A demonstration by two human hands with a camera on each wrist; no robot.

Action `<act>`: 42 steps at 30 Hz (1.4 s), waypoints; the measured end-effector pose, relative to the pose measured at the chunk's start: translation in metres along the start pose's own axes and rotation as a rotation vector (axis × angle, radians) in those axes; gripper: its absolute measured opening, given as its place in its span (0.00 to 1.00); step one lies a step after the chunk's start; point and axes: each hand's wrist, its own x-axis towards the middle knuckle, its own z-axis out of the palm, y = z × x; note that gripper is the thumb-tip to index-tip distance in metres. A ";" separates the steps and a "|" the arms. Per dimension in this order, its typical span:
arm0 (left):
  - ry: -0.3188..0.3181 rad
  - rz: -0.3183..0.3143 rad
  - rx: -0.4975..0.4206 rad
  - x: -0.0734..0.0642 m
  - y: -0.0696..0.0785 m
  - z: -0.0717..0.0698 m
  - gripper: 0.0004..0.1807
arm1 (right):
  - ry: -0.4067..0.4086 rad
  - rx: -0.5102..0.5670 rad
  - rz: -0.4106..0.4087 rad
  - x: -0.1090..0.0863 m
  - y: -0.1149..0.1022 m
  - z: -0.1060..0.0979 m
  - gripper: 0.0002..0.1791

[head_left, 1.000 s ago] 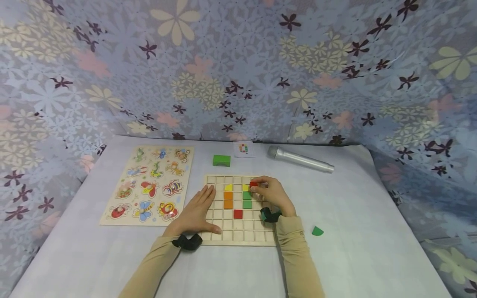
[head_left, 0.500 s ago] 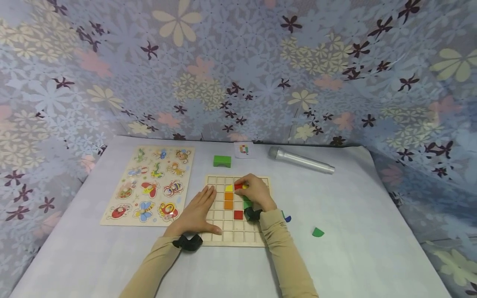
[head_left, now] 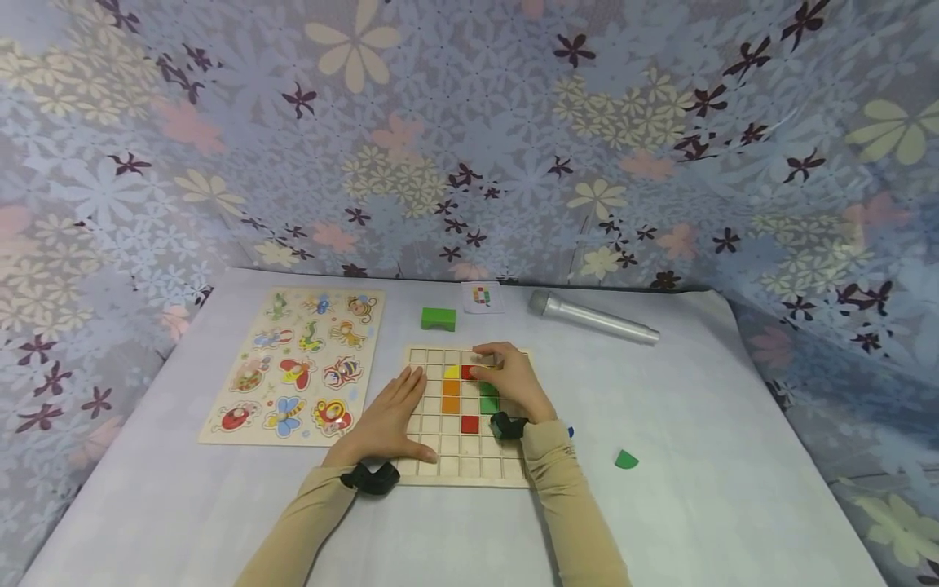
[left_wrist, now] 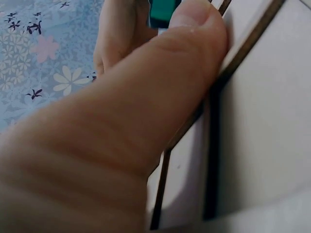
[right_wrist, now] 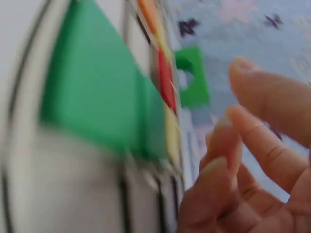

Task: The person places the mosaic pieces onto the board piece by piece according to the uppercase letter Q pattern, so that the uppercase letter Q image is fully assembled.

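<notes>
A wooden grid board (head_left: 449, 468) lies in the middle of the table. My left hand (head_left: 387, 417) rests flat on its left side, fingers spread. Over the upper right cells is my right hand (head_left: 516, 383); its thumb and fingers are apart with nothing between them in the right wrist view. Just left of those fingertips a red tile (head_left: 466, 372) sits in a cell, beside a yellow piece (head_left: 452, 372). Below the yellow are orange tiles (head_left: 451, 395), and green tiles (head_left: 489, 401) are partly hidden by the right hand. A second red tile (head_left: 469, 424) lies lower down.
A green arch block (head_left: 438, 319), a small pattern card (head_left: 482, 297) and a silver microphone (head_left: 594, 317) lie behind the board. An insect puzzle board (head_left: 293, 367) is at left. To the right are a green quarter piece (head_left: 627, 460) and a blue piece, mostly hidden by the sleeve.
My right hand carried the red tile leftward into the cell beside the yellow piece, let go, and drew back slightly right. The left hand stayed in place.
</notes>
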 end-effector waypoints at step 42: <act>0.008 -0.003 0.010 -0.001 0.001 0.002 0.69 | 0.132 -0.298 0.200 -0.077 0.066 -0.093 0.16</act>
